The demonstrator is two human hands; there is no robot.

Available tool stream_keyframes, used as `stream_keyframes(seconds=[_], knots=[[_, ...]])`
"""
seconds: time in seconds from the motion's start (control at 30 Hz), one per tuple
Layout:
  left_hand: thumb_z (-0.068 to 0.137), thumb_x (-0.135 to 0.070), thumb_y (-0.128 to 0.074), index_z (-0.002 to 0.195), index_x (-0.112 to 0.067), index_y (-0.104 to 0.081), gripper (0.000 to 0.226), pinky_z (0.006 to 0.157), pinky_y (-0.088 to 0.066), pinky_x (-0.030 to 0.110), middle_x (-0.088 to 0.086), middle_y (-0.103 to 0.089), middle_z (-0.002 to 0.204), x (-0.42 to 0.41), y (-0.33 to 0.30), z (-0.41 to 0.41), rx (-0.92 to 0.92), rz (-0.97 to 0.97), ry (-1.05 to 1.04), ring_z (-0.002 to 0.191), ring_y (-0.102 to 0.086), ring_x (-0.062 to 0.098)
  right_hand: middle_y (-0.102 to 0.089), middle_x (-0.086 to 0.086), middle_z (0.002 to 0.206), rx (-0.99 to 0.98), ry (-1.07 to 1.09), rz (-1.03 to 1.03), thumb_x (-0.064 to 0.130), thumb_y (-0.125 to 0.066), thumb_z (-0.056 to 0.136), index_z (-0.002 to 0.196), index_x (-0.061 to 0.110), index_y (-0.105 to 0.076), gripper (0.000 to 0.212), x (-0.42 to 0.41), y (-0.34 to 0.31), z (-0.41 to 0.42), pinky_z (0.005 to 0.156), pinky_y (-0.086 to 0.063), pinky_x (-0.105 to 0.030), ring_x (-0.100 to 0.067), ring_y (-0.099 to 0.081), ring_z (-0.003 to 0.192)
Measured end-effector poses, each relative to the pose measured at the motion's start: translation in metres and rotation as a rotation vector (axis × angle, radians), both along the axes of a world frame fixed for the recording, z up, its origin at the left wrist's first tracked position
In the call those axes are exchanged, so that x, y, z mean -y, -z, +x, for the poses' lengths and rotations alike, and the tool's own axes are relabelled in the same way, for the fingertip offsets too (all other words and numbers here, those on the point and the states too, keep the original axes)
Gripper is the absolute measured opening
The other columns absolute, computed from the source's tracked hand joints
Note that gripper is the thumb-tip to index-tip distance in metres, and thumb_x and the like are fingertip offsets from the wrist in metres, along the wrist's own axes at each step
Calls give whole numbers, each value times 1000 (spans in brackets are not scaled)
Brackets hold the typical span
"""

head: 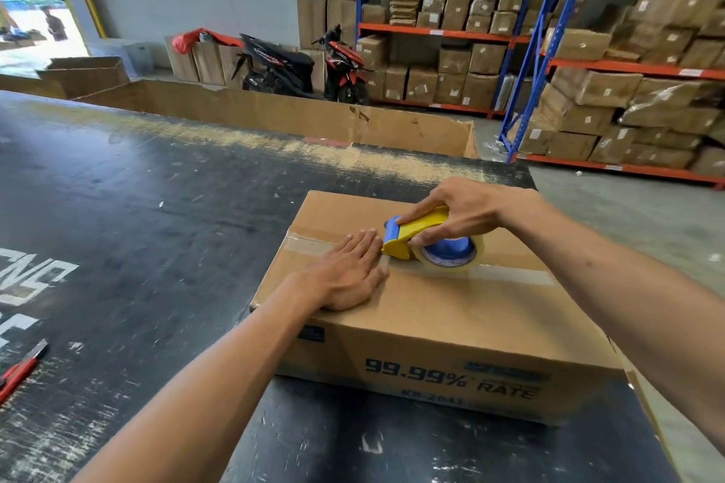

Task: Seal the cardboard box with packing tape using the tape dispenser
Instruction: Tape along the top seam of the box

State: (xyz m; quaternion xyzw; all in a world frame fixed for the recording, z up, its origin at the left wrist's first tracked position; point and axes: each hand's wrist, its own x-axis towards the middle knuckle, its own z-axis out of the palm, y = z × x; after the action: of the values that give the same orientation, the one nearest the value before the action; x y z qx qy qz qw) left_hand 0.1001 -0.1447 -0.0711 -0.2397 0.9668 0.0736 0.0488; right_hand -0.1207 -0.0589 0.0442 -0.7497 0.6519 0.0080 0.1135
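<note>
A brown cardboard box [451, 310] with dark print on its near side lies on the black table. A strip of clear tape [310, 245] runs along its top seam from the left edge. My right hand [459, 212] grips the yellow and blue tape dispenser [416, 243], which rests on the seam near the middle of the box with its clear tape roll toward the right. My left hand [349, 274] lies flat on the box top, fingers together, pressing the tape just left of the dispenser's mouth.
A red utility knife [21, 371] lies at the table's left front. The black scuffed table [157, 227] stretches left and back. Large open cartons [274, 118] stand behind it. Two motorbikes [298, 67] and blue-orange racks [549, 51] full of boxes fill the background.
</note>
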Motion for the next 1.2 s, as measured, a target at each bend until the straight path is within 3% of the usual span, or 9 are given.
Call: stream_keyframes(seconds=[0.13,0.27,0.33,0.43,0.6,0.83,0.97,1.1,1.2], knots=[[105,-50,-10,158,-11,8,68,123,9,31,8,14,166,-1,0,1,5,-11,13,152,14,15,-48,27,94,2,83,21,68,-64,81,129,56,-58,50,-36,-10,-36,68,-32,-24,-3,-48,86],[105,-51,-9,157,-11,10,68,123,10,31,7,16,166,-1,-3,3,27,-15,33,152,16,15,-53,9,97,-55,115,35,78,-56,77,128,63,-53,53,-61,-3,-55,72,-39,-32,-11,-49,87],[105,-51,-9,157,-10,10,69,123,10,33,9,16,166,-2,-6,2,49,-27,30,152,16,17,-49,12,95,-126,103,39,73,-58,82,130,61,-53,50,-56,-3,-48,68,-34,-29,-9,-46,85],[105,-48,-10,157,-8,8,68,124,7,40,12,15,166,-9,-9,-2,60,-32,1,153,14,22,-43,19,94,-155,101,51,64,-61,86,132,56,-55,46,-52,-7,-43,67,-30,-25,-5,-44,84],[102,-46,-15,158,-3,2,72,121,7,56,14,12,166,-34,-9,-23,21,-21,-33,153,12,29,-48,16,95,-87,133,37,65,-62,85,131,58,-55,48,-56,0,-51,69,-33,-28,-7,-47,85],[100,-46,-13,156,0,4,75,125,4,42,20,9,165,-65,1,-65,-70,62,48,154,10,27,-43,22,91,-79,155,68,59,-65,87,133,56,-55,48,-55,-4,-47,69,-32,-24,-4,-46,84],[101,-47,-12,156,-3,7,73,125,5,39,17,12,165,-63,-2,-61,-53,60,59,153,12,22,-43,26,88,-109,149,82,72,-63,80,132,61,-52,54,-48,-6,-44,70,-34,-26,-8,-48,88],[102,-48,-11,157,-4,9,73,125,6,37,15,13,165,-64,-2,-62,-15,30,66,153,13,21,-57,18,108,-91,100,39,66,-61,83,129,61,-55,47,-53,-3,-52,81,-46,-35,-16,-54,98],[99,-51,-9,157,-8,9,74,125,4,37,12,14,166,-61,-1,-60,-6,18,53,152,14,18,-61,20,112,-24,68,16,61,-64,85,128,58,-58,43,-58,-4,-54,76,-43,-29,-10,-54,90]])
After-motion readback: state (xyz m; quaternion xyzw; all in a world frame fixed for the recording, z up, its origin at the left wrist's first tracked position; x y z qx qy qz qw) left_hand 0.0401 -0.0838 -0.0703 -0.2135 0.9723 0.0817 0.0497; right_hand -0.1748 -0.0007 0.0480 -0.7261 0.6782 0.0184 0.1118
